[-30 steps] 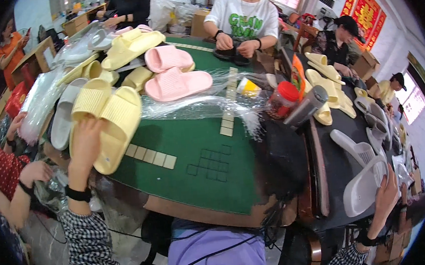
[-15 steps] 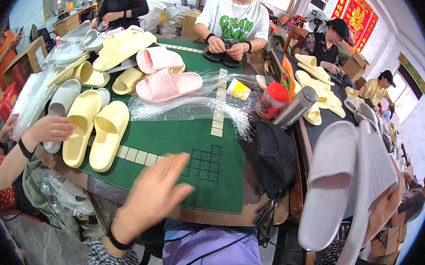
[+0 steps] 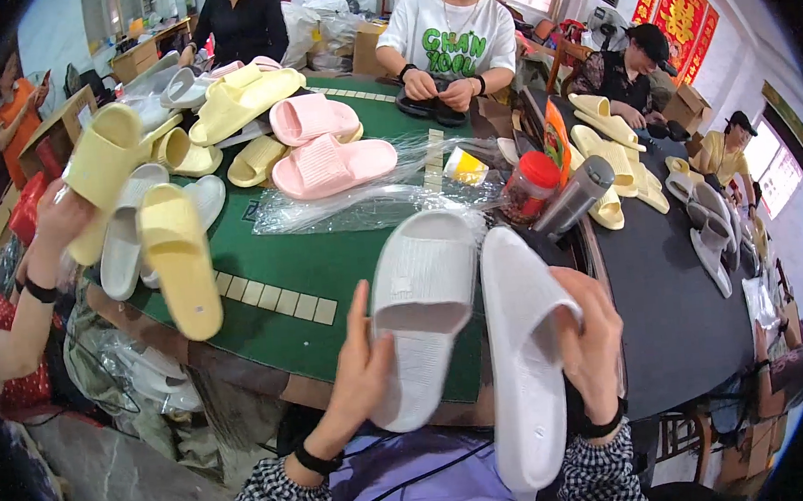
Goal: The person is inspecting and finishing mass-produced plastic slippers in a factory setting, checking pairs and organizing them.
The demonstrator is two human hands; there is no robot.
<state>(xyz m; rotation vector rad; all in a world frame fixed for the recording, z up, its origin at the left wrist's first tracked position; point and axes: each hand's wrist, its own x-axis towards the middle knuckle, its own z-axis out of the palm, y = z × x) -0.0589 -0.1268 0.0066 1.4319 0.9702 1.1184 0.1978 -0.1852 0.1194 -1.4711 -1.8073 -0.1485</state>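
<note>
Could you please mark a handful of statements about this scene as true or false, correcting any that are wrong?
1. The left hand holds a pale grey slipper at its edge. True.
2. The right hand holds a pink slipper. False: it holds another pale grey slipper.
3. The red-lidded jar stands next to a grey bottle. True.
4. The co-worker's hand at the left holds a black slipper. False: it holds a yellow slipper.
5. A person in a white top has both hands at dark footwear. True.
</note>
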